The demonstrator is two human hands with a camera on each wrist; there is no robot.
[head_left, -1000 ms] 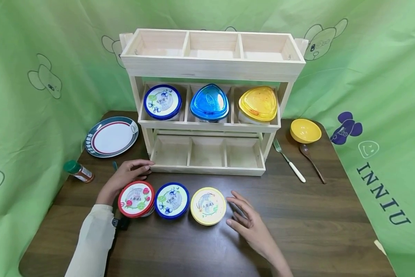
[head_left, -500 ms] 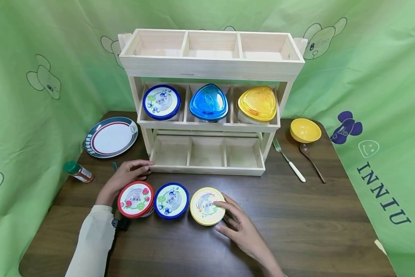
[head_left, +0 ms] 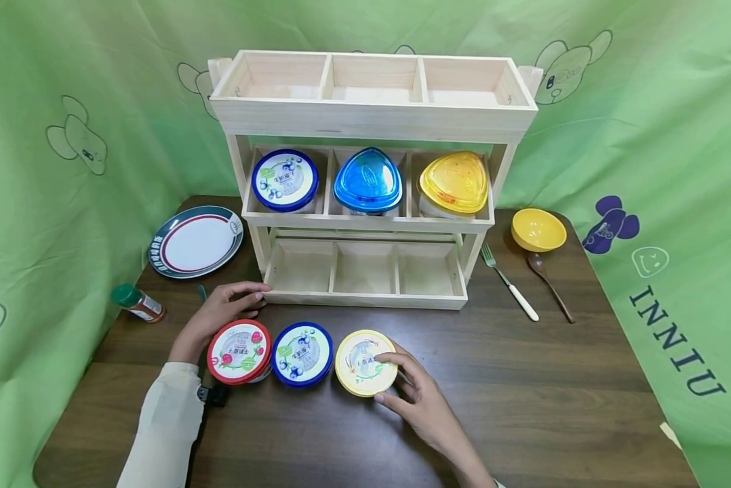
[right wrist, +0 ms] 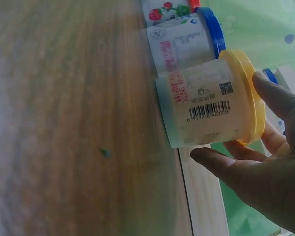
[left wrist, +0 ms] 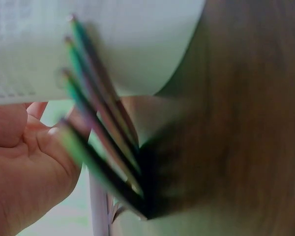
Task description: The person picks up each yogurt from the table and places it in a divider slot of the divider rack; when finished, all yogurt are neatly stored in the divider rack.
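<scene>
My right hand (head_left: 423, 403) is at the yellow-lidded tub (head_left: 365, 364), one finger over the lid and the thumb low at its near side. In the right wrist view the fingers curve around this upright tub (right wrist: 206, 101), which stands on the table. My left hand (head_left: 222, 312) rests its fingertips at the lower left front corner of the wooden rack (head_left: 365, 299). Just below that hand stands a red-lidded tub (head_left: 240, 351), and a blue-lidded tub (head_left: 302, 354) is between it and the yellow one. In the left wrist view, blurred dark prongs (left wrist: 103, 118) partly cover the left hand.
The rack's middle tier holds a blue-lidded tub (head_left: 285, 179), a blue triangular-lidded container (head_left: 368, 179) and a yellow one (head_left: 455, 181). A plate (head_left: 196, 240) and green-capped shaker bottle (head_left: 138, 302) lie left. Right are a fork (head_left: 512, 285), a spoon (head_left: 548, 285) and a yellow bowl (head_left: 538, 230).
My right hand has moved left from beside the yellow-lidded tub onto its lid and side. The left hand has stayed at the rack's corner, and the tubs have not moved.
</scene>
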